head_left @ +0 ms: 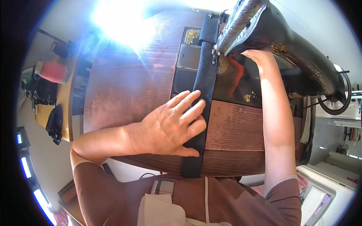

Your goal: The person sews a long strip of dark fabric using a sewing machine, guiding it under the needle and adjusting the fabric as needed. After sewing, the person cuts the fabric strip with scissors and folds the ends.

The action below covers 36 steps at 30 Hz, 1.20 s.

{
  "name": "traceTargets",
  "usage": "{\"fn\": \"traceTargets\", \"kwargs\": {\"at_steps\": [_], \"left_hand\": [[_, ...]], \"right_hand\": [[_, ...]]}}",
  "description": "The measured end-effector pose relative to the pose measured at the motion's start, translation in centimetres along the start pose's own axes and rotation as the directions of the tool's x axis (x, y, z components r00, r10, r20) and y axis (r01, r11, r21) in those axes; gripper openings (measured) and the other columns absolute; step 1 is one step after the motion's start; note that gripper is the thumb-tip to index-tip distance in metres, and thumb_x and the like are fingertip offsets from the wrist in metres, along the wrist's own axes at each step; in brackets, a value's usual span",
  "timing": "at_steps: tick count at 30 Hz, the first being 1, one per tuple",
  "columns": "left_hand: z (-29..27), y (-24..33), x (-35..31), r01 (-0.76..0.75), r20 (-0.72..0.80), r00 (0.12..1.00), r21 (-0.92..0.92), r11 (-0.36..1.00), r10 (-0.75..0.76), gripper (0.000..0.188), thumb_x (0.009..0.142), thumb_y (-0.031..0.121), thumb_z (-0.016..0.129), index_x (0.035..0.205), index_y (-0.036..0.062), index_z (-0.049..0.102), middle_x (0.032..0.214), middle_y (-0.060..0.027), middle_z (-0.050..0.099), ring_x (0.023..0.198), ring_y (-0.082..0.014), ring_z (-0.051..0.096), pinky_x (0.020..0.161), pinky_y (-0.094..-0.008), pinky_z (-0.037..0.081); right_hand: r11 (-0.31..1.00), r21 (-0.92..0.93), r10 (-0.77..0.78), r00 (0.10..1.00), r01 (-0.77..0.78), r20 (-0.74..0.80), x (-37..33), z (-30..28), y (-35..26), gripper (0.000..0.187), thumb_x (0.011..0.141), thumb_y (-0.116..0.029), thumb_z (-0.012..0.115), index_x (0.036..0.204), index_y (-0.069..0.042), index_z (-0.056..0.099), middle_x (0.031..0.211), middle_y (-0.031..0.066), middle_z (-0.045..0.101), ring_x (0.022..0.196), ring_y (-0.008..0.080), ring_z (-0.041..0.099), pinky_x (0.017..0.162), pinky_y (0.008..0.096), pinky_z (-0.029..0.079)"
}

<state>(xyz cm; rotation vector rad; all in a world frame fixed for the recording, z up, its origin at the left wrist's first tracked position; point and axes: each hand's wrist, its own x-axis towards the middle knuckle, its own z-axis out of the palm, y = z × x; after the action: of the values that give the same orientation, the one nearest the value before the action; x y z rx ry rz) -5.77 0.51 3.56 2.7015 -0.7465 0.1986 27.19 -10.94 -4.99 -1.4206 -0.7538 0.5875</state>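
A long strip of black fabric (205, 71) runs from the far side, under the needle area of a black sewing machine (298, 56), to the near edge of the wooden table, where its end hangs over. My left hand (171, 126) lies on this strip with its fingers stretched and slightly apart, pressing it from above. Reaching past the machine's arm, my right hand (256, 55) is by the presser foot (215, 56), on the right of the strip. The machine's head hides most of its fingers, so their grip does not show.
Brown ribbed wood forms the table top (128, 90) around the machine's black bed. On the right is the machine's handwheel (341, 94). A wooden side table (66, 113) at the left carries a pink thread cone (52, 71) and dark cloth. Bright glare covers the far left.
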Motion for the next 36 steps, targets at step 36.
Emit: {"fn": "traceTargets", "kwargs": {"at_steps": [36], "left_hand": [[0.7, -1.0, 0.1, 0.003, -0.030, 1.000, -0.019, 1.000, -0.003, 0.074, 0.069, 0.054, 0.075, 0.107, -0.0049, 0.051, 0.131, -0.0328, 0.046, 0.124, -0.0458, 0.048, 0.104, -0.0524, 0.042]], "right_hand": [[0.921, -0.374, 0.122, 0.992, -0.111, 0.005, 2.3, -0.2, 2.6, 0.039, 0.102, -0.016, 0.037, 0.132, 0.005, 0.048, 0.125, 0.0217, 0.059, 0.112, 0.0376, 0.060, 0.098, 0.0524, 0.050]]}}
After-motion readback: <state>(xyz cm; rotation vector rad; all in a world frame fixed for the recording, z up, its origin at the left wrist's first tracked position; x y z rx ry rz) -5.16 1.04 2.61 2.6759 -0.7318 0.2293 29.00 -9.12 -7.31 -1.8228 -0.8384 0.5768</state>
